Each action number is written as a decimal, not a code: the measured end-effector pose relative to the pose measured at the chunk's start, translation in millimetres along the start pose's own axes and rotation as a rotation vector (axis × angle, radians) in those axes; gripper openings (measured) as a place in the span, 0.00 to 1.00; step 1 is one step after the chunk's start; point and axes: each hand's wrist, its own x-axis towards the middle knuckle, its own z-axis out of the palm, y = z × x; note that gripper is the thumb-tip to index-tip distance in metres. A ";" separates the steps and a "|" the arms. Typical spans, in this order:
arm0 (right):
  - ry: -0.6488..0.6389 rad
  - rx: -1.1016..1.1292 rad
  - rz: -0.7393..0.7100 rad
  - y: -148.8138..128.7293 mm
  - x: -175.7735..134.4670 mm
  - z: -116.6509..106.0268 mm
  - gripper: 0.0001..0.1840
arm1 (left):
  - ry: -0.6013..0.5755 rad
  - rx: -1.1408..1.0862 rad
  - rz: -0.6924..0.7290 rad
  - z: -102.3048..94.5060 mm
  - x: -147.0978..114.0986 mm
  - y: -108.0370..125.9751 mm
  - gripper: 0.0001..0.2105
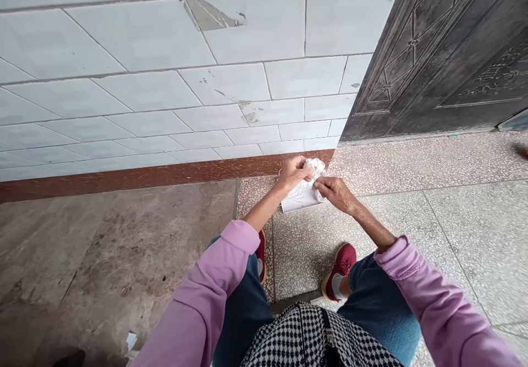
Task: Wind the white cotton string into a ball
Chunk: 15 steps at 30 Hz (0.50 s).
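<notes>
My left hand (293, 173) is closed on a bunched white cord (315, 166), its loops standing up past my fingertips. Close beside it, my right hand (336, 192) pinches part of the same white stuff, and a small coil of it (318, 193) hangs under those fingers. Below both hands a shallow white tray (303, 207) rests on the speckled floor, with more loose white strands (297, 192) lying in it. Whether the held part joins the strands in the tray I cannot tell.
Ahead rises a white tiled wall (231, 86) with a red-brown skirting (165, 174). A dark carved door (445, 53) stands at the right. My red shoes (344, 259) and knees flank the tray. Worn stone floor (136, 246) spreads to the left.
</notes>
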 end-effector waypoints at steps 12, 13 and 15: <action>0.262 0.180 0.066 6.1 0.2 -38.9 0.26 | -0.401 -0.129 -0.070 9.8 -9.2 5.5 0.12; 0.226 0.224 0.091 5.0 1.0 -36.6 0.26 | -0.408 -0.182 -0.077 9.1 -9.2 4.3 0.14; 0.172 0.296 0.139 2.3 2.3 -32.5 0.27 | -0.415 -0.265 -0.100 7.4 -9.4 2.5 0.18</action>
